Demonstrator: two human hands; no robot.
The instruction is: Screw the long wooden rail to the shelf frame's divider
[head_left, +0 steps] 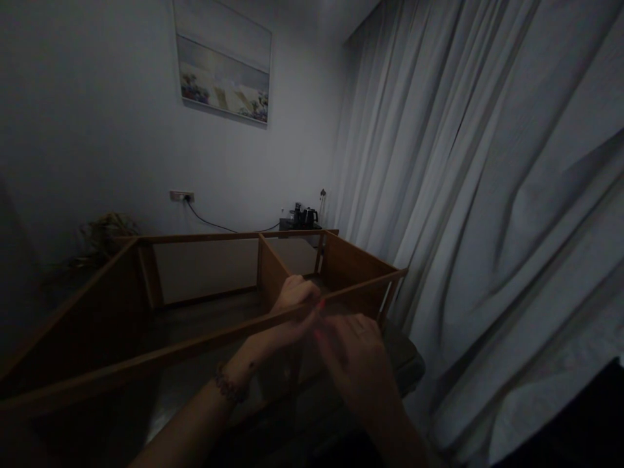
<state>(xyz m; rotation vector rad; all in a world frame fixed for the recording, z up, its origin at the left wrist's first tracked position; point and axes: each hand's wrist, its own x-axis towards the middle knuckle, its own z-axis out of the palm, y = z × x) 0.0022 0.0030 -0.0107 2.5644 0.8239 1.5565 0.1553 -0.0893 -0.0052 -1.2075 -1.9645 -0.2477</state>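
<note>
A brown wooden cabinet frame (121, 299) with a middle divider (270, 270) lies open side up in a dim room. My left hand (287, 312), a beaded bracelet on its wrist, is closed over the near front rail (170, 354) where the divider meets it. My right hand (355, 357) is just right of it, fingers curled and pinched toward the same spot on the rail. What the fingertips hold is too dark to make out.
White curtains (487, 227) hang close on the right. On the far wall are a framed picture (224, 62) and a socket (181, 195) with a cable. A dark kettle set (302, 218) stands behind the frame, a plant (104, 231) at the left.
</note>
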